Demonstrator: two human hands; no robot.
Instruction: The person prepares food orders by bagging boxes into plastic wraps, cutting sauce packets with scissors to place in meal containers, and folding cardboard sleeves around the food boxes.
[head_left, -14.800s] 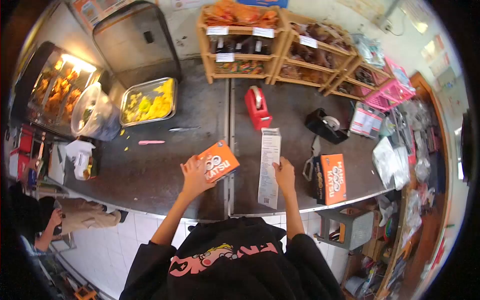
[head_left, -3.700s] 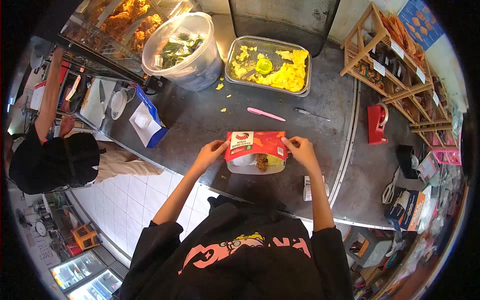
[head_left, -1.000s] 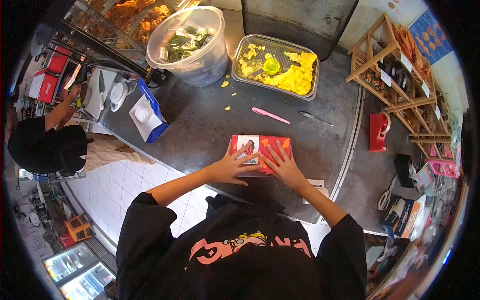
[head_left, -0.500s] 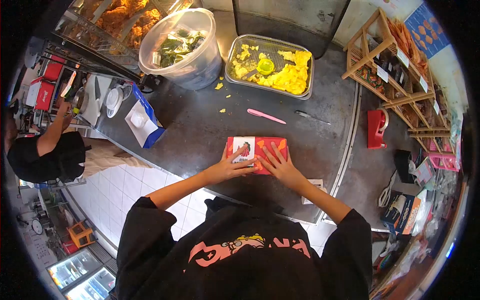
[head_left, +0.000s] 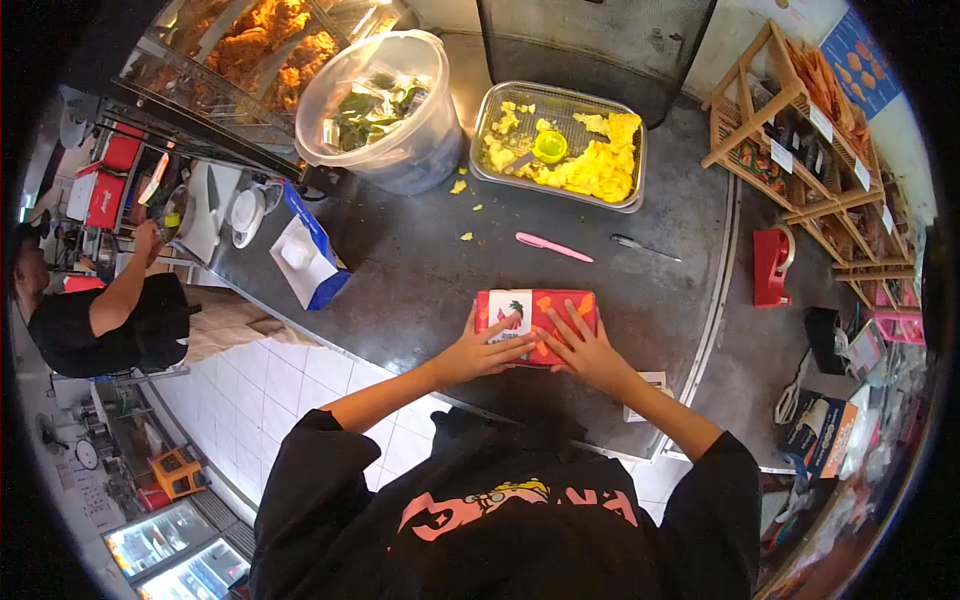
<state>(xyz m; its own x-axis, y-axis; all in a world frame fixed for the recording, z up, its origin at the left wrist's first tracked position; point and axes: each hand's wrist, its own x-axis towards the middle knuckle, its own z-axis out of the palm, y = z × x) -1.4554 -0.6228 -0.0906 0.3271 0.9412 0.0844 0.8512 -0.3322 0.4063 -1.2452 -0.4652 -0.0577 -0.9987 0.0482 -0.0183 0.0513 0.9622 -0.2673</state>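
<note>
A red cardboard box [head_left: 545,300] with orange shapes and a white label lies on the dark counter in front of me. My left hand [head_left: 490,348] rests over its left front part, fingers spread across the label and a digit along the left edge. On the right half lies my right hand [head_left: 590,352], its fingers stretched apart over the top and the outermost near the right edge. Both hands touch the box, and their fingertips nearly meet at its middle. Beyond the box are a pink capped pen [head_left: 555,247] and a dark pen [head_left: 645,248].
A metal tray [head_left: 480,170] holds yellow food and a green scoop [head_left: 549,147]. Left of it stands a clear plastic bucket [head_left: 440,120] with green-and-silver packets. A red tape dispenser [head_left: 770,265] and wooden rack [head_left: 790,110] stand right. A co-worker [head_left: 120,310] is far left.
The whole view has shifted slightly, so everything appears a little lower and further right. Both hands stay on the red box, with the fingers slightly repositioned.
</note>
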